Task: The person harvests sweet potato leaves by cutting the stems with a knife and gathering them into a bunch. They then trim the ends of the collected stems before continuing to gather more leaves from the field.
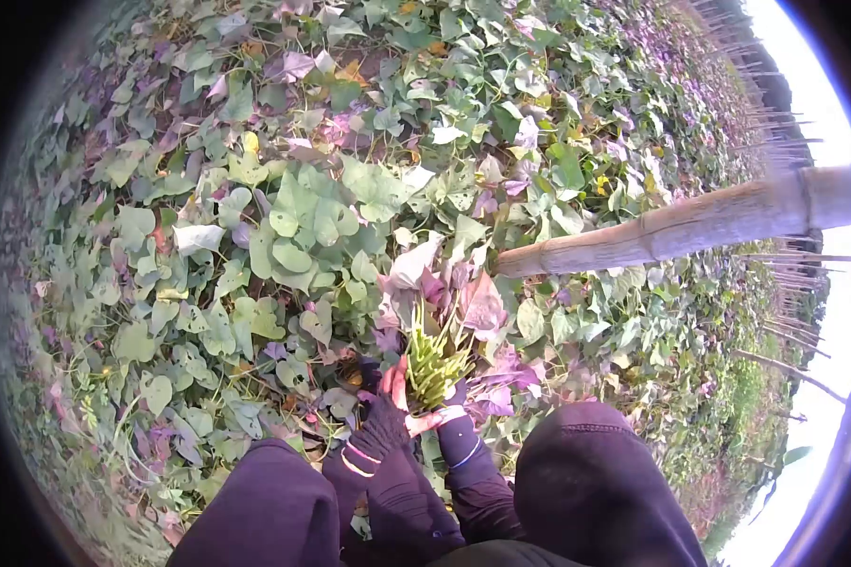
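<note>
- The left hand [396, 381] curls its fingers against the left side of a bundle of stems [435, 367], held between the knees.
- The right hand [429, 421] seems closed around the bundle's near end, though stems and sleeve partly hide it.
- The bundle's long axis runs near to far: blunt green stem ends point nearer, heart-shaped leaves [483, 307] fan out at the far end.
- Dark cloth sleeves [388, 489] cover both forearms; dark trousers [600, 482] stretch over the bent knees.
- Just right of the leaves, a smooth, jointed bamboo pole [648, 233] slants rightward.
- Broad-leaved green vines [303, 213] carpet the ground beyond; thin stakes [799, 283] line the far right.
</note>
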Demonstrator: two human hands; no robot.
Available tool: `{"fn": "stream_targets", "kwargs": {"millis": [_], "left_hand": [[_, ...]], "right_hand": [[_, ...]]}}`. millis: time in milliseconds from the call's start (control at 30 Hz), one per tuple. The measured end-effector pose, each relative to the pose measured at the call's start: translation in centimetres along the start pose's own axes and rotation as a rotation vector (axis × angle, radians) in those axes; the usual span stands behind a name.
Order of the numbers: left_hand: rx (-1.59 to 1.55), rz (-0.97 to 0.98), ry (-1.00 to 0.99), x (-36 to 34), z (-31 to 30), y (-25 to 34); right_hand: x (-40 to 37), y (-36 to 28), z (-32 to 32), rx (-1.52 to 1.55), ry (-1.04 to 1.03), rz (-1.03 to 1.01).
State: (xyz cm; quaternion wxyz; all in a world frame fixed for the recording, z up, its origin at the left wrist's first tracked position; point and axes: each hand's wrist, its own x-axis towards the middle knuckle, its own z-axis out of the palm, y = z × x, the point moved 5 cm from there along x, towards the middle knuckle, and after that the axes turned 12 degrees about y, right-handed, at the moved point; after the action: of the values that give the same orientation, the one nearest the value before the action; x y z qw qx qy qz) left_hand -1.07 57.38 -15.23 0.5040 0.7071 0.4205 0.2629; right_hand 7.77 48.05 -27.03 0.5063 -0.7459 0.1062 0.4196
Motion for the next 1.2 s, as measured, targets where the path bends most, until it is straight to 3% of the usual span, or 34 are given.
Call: {"fn": "stream_targets", "kwargs": {"millis": [233,333,400,467,633,833,1033,1067,1100,1133,1200], "left_hand": [[0.256,0.477,0.044,-9.4,-15.1,14.1],[0.414,0.513,0.162,-14.3,-21.5,19.1],[0.514,0.414,0.174,-17.7,-25.3,22.0],[0.558,0.55,0.257,-21.4,-27.8,22.8],[0.512,0.427,0.304,-27.6,-32.6,25.8],[0.578,0.214,0.38,-28.6,-33.1,25.3],[0.519,0.177,0.45,-17.6,-32.4,21.8],[0.458,0.155,0.49,-14.6,-32.6,22.1],[0.506,0.016,0.56,-11.8,-32.9,22.4],[0.464,-0.001,0.61,-8.8,-33.3,23.6],[0.323,-0.041,0.737,-4.7,-34.5,19.8]], "right_hand": [[-20.3,-3.3,7.5,0.108,-0.444,-0.048],[-29.0,-4.5,9.5,0.118,-0.622,-0.097],[-34.2,-4.8,10.4,0.128,-0.718,-0.12],[-38.8,-4.7,10.8,0.136,-0.801,-0.137],[-46.5,-4.0,10.4,0.135,-0.931,-0.122],[-48.5,-4.3,11.0,0.127,-1.002,-0.102],[-40.3,-9.3,16.9,0.244,-0.986,-0.283],[-37.9,-11.8,17.2,0.146,-0.919,-0.37],[-35.4,-13.9,16.9,-0.192,-0.848,-0.443],[-32.9,-17.6,15.8,-0.527,-0.77,-0.515],[-27.4,-20.7,15.1,-0.52,-0.846,-0.174]]}}
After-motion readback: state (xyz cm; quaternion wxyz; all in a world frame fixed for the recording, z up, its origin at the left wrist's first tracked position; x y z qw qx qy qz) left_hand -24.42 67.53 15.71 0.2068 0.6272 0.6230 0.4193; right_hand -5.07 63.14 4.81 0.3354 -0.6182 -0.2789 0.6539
